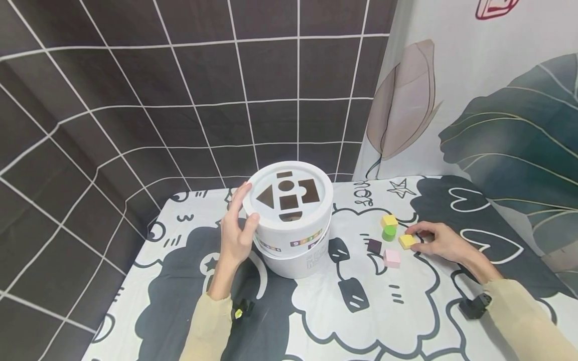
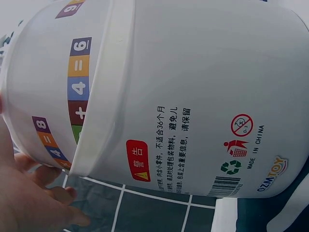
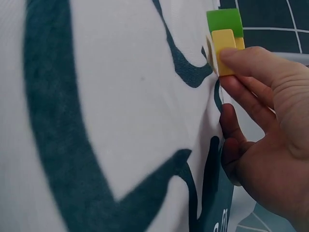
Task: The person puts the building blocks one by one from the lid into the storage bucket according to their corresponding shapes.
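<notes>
A small, flat yellow block [image 1: 407, 241], smooth-faced with softened corners, is pinched between thumb and fingers by the right hand [image 1: 440, 243], low at the printed cloth [image 1: 343, 328]; whether the cloth is touched cannot be told. Near it a green cylinder [image 1: 389, 233], a second yellow block [image 1: 389, 221], a pink cube [image 1: 392, 258] and a dark block [image 1: 374, 245] are grouped. Well to the left, a glossy white round bucket [image 1: 293, 265] is touched near its lid [image 1: 289, 223] by the left hand [image 1: 236, 233], thumb and fingers held apart. The lid is pierced by triangular, round and rectangular holes.
</notes>
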The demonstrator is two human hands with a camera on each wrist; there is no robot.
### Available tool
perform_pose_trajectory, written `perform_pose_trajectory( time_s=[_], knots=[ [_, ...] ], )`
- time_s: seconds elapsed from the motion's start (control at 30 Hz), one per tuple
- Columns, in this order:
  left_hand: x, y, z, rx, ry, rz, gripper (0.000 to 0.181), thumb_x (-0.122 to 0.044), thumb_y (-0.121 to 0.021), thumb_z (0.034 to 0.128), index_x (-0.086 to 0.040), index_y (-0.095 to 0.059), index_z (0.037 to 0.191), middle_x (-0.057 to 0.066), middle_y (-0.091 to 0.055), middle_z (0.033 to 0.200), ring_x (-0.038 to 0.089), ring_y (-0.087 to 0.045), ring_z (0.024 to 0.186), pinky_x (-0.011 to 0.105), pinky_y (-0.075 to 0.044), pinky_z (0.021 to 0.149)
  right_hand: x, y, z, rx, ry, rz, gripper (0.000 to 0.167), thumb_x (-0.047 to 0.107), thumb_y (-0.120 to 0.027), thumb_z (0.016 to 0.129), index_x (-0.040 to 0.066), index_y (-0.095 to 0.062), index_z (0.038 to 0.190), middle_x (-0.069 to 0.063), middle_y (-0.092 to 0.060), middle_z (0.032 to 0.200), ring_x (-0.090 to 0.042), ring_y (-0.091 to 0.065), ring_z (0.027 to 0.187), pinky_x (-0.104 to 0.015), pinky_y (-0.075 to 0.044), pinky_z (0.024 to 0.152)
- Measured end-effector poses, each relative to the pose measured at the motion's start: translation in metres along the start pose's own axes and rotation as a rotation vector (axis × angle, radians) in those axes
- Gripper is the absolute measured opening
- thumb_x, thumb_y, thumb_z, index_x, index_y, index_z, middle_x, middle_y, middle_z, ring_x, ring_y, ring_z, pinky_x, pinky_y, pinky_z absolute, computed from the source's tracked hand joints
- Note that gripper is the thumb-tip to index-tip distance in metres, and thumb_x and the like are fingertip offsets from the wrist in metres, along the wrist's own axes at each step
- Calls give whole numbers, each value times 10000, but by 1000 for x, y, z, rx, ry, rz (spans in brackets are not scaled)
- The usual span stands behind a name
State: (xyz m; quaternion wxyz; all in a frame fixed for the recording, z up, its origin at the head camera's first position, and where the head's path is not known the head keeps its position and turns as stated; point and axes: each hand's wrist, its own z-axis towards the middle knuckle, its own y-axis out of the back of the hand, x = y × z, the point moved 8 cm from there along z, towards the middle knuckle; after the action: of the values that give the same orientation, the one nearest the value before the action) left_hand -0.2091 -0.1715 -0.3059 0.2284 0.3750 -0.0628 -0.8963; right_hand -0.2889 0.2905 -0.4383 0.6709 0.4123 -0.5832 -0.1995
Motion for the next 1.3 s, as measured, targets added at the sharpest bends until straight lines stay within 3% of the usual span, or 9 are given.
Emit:
perform_pose_trajectory(
  time_s=[0.23,0.53,0.87,1.13,1.3],
  knots=[
    [0,0,0,-2,2,3,636,-281,-503,857,-19,-517,1437,137,-483,1493,312,-375,1419,525,-244,1155,5,11,0,-54,22,-6,396,150,-843,773,17,-699,1116,-131,-660,1071,-263,-524,896,-286,-422,722],
    [1,0,0,3,13,2,639,-283,-501,857,-29,-513,1443,127,-480,1497,280,-409,1400,520,-271,1143,19,20,0,-66,18,10,385,130,-808,812,-16,-673,1142,-183,-661,1110,-341,-550,994,-418,-433,791],
    [0,1,0,-1,9,-2,638,-283,-501,860,-22,-513,1442,124,-482,1497,273,-406,1403,515,-278,1141,42,29,5,-89,46,38,374,123,-788,839,-16,-663,1163,-155,-656,1087,-320,-535,966,-306,-389,731],
    [1,1,0,-3,11,-3,639,-294,-502,862,-28,-514,1443,120,-481,1498,273,-410,1400,517,-279,1139,69,35,11,-86,48,98,384,131,-751,874,-41,-624,1193,-217,-638,1145,-410,-544,1084,-546,-412,912],
    [1,0,0,-2,9,-2,639,-292,-504,861,-29,-514,1443,123,-480,1499,274,-409,1401,519,-279,1139,85,39,15,-88,45,118,398,153,-746,889,-38,-612,1211,-233,-622,1184,-406,-530,1135,-588,-392,963]
  ],
)
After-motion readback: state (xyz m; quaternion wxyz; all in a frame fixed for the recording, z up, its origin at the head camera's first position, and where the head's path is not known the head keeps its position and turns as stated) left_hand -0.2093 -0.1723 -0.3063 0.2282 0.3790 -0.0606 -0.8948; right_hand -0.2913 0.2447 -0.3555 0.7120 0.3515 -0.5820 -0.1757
